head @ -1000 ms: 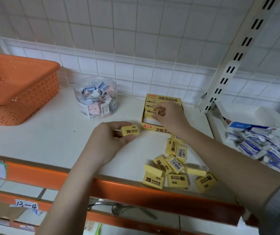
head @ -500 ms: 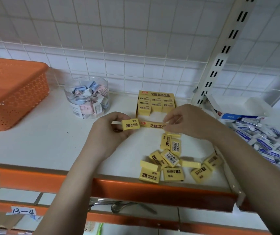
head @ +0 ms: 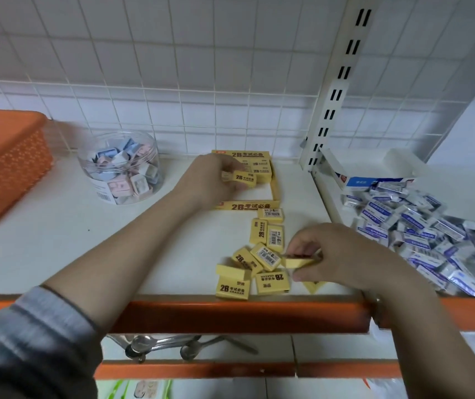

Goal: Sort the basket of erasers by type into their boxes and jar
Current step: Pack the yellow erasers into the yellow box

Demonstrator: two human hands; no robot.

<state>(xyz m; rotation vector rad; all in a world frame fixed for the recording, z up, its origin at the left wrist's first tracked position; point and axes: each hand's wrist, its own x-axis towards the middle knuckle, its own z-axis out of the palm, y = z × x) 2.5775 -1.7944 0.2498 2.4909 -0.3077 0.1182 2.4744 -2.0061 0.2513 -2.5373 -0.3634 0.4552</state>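
An open yellow 2B eraser box (head: 275,189) lies flat on the white shelf, with a row of yellow erasers at its far end. My left hand (head: 210,181) reaches into the box and holds a yellow 2B eraser (head: 244,179) in its fingertips. Several loose yellow erasers (head: 255,264) lie in a pile near the shelf's front edge. My right hand (head: 337,254) is at the right of that pile and pinches one yellow eraser (head: 298,262) lifted off the shelf. A clear jar (head: 119,168) of pastel erasers stands at the back left.
An orange perforated basket (head: 5,165) sits at the far left. On the shelf to the right lies a heap of blue-and-white erasers (head: 420,228) in front of an open white box (head: 374,174). A slotted white upright (head: 334,90) divides the two shelves. The front lip is orange (head: 230,315).
My left hand has carried its yellow eraser from above the shelf into the box. My right hand has dropped from near the box to the loose pile and picked up an eraser.
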